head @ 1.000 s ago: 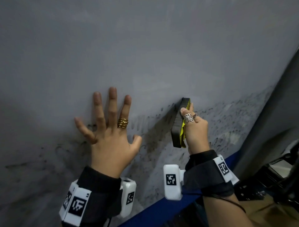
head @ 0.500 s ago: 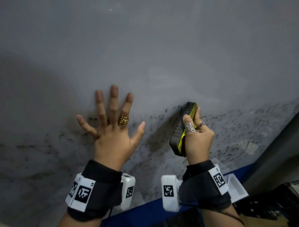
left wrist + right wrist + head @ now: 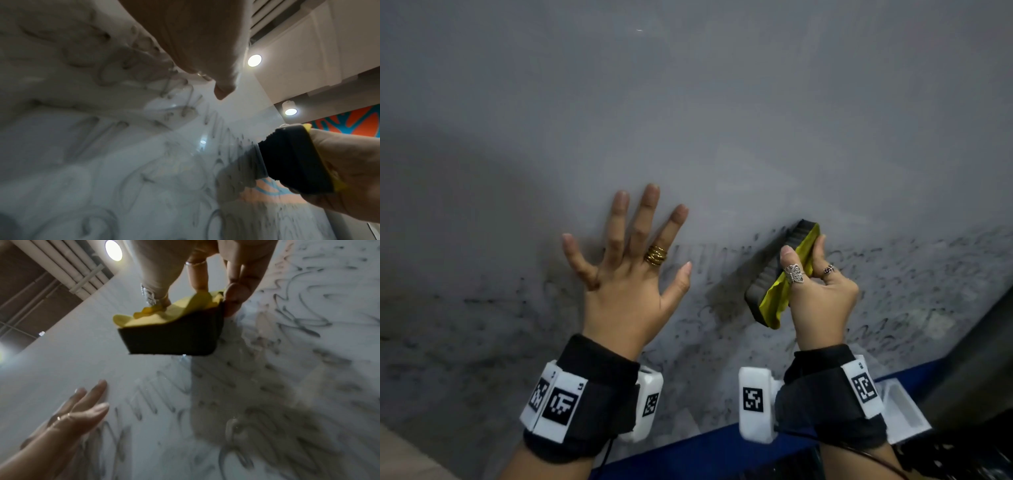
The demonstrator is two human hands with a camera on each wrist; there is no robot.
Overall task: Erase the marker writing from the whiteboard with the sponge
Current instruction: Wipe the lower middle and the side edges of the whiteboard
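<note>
- Large pale grey whiteboard: upper part wiped clean, lower band covered in smeared black marker writing.
- Oblong sponge, yellow top over dark ribbed pad: tilted, dark face against the board at the writing's upper edge.

This looks like an office or a classroom, not a home. A large whiteboard with smeared marker writing fills most of the head view, and it has a blue edge at the bottom. The wrist views show a ceiling with round lamps set into it, bare pipes running under it, and a vent grille. A bright orange and blue painted wall stands behind the board.
</note>
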